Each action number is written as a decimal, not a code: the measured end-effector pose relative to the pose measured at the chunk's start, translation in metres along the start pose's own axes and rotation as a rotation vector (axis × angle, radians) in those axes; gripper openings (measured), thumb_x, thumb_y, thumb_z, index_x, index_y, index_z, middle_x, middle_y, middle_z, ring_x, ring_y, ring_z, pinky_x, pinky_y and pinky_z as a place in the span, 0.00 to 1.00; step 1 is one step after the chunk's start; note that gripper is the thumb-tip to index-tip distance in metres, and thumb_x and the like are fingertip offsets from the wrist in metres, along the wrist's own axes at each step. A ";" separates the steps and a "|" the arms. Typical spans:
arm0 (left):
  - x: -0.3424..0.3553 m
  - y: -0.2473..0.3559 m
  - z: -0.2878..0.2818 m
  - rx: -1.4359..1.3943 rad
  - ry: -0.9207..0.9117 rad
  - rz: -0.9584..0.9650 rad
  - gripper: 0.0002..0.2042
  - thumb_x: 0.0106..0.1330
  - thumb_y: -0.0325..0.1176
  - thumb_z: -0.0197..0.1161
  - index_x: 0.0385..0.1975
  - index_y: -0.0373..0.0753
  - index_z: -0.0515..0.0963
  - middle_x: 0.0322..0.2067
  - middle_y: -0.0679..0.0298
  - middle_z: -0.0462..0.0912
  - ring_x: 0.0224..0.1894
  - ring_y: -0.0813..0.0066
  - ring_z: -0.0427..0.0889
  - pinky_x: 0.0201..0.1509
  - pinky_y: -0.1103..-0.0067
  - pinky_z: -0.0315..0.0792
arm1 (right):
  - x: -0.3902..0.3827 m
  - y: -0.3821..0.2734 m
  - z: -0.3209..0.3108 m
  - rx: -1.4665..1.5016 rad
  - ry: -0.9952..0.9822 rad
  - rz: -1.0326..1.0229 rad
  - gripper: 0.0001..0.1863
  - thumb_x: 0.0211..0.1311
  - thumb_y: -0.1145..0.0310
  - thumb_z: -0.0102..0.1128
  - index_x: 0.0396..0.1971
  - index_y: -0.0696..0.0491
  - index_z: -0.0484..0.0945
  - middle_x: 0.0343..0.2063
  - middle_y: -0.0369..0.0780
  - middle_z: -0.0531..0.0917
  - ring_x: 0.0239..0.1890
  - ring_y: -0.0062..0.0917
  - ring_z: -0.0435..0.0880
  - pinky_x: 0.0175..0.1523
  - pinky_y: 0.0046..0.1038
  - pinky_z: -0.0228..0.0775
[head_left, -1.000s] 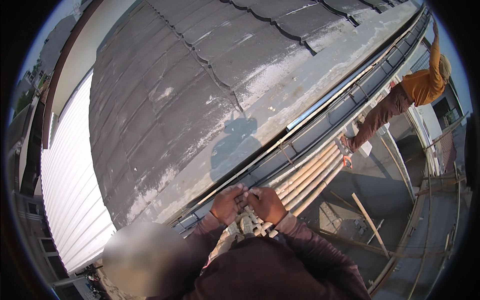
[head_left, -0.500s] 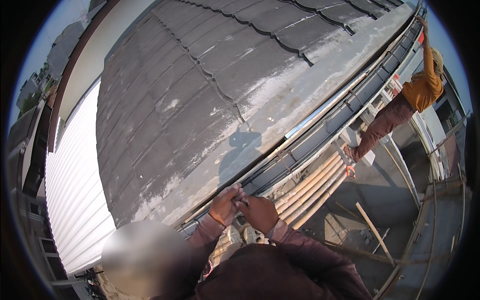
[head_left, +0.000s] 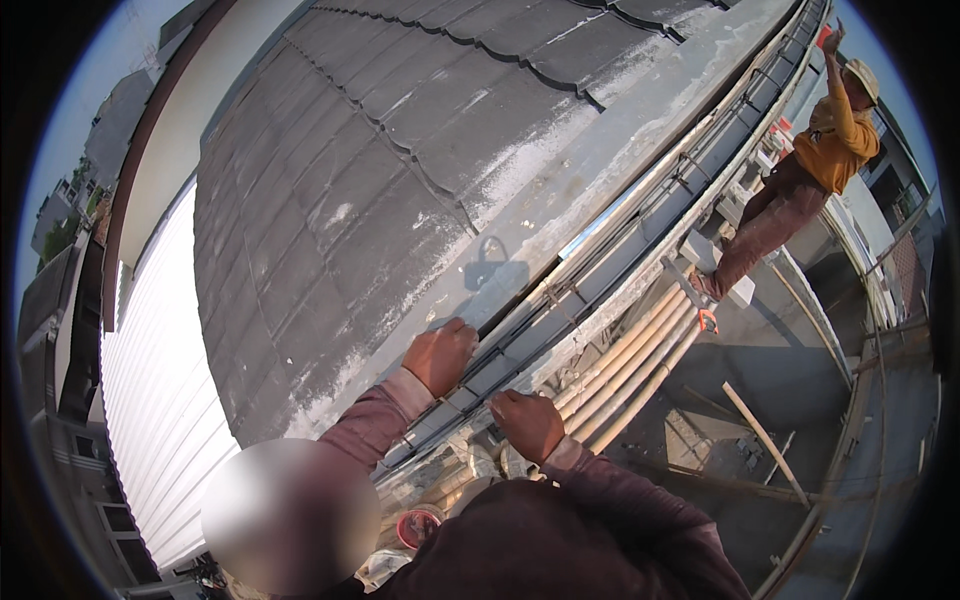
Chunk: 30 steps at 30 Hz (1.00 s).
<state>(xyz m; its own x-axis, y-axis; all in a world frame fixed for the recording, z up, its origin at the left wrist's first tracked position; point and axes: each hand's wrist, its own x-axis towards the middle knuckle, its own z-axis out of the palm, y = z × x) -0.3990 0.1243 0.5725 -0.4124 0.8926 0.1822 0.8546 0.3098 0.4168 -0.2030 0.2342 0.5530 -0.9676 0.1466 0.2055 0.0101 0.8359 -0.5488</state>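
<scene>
My left hand [head_left: 442, 357] is closed above the grey flat strip at the roof's lower edge [head_left: 590, 175], beside a narrow channel holding dark steel rebar [head_left: 567, 292]. My right hand [head_left: 528, 425] is also closed, on the near side of the rebar, just over the channel's rough rim. A gap now lies between the two hands, with the bars showing in it. What the curled fingers hold, if anything, is too small or hidden to make out. Both wrists come out of dark maroon sleeves.
Dark roof tiles [head_left: 380, 150] slope up ahead; white corrugated sheeting [head_left: 160, 380] lies left. Bamboo poles [head_left: 640, 355] run along the right, near an orange-handled tool [head_left: 708, 320]. A co-worker [head_left: 840, 135] stands beyond with an arm raised. A red bucket [head_left: 417, 528] sits below, and a deep drop lies right.
My hands, together before, have parted: the left moved up toward the roof edge, the right slightly down and right. The co-worker's raised hand has shifted, and the red bucket has come into sight.
</scene>
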 end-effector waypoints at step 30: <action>-0.001 0.013 -0.009 -0.002 -0.236 0.370 0.10 0.57 0.23 0.69 0.39 0.36 0.83 0.43 0.55 0.76 0.45 0.53 0.79 0.48 0.67 0.77 | -0.009 -0.036 0.006 0.386 0.541 0.187 0.06 0.64 0.71 0.62 0.37 0.56 0.79 0.33 0.43 0.83 0.30 0.41 0.84 0.35 0.38 0.78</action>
<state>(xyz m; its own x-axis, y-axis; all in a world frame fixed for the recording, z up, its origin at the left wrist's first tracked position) -0.3908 0.1248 0.5855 0.0049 0.9938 0.1107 0.9303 -0.0451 0.3640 -0.1958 0.2001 0.5661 -0.6956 0.5973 0.3992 -0.0227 0.5372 -0.8432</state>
